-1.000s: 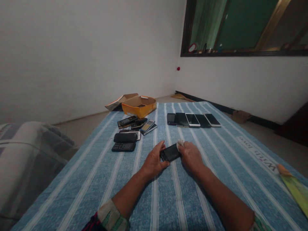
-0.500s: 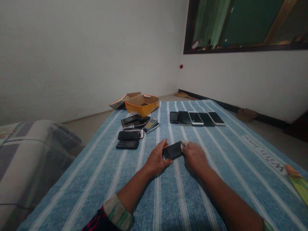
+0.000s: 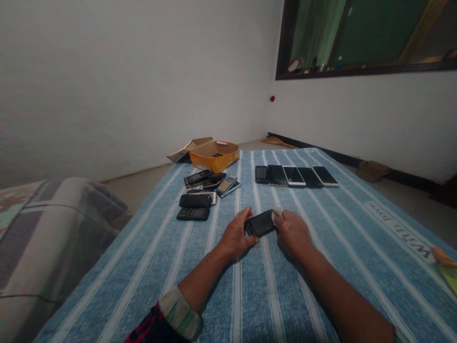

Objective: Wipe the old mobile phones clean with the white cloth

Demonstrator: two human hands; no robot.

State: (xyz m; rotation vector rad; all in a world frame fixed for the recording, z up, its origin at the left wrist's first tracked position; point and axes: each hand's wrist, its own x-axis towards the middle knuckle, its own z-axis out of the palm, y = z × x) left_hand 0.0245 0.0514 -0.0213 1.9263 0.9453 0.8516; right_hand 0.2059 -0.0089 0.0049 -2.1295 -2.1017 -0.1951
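Observation:
A small black phone [image 3: 261, 223] lies on the blue striped sheet [image 3: 321, 267] between my hands. My left hand [image 3: 235, 236] grips its near left end with thumb and fingers. My right hand [image 3: 293, 231] is closed round a small white cloth [image 3: 277, 211] and presses it to the phone's right end. Beyond, a row of several smartphones [image 3: 294, 175] lies face up. To the left sits a loose pile of older keypad phones [image 3: 205, 190].
An open orange cardboard box [image 3: 214, 155] stands at the far edge of the sheet. A folded grey blanket [image 3: 46, 238] lies at left. A yellow-green object [image 3: 446, 267] pokes in at the right edge. Bare floor and white walls surround the bed.
The view has shifted slightly, so everything sits a little further right. My hands keep the same grip on the phone and cloth.

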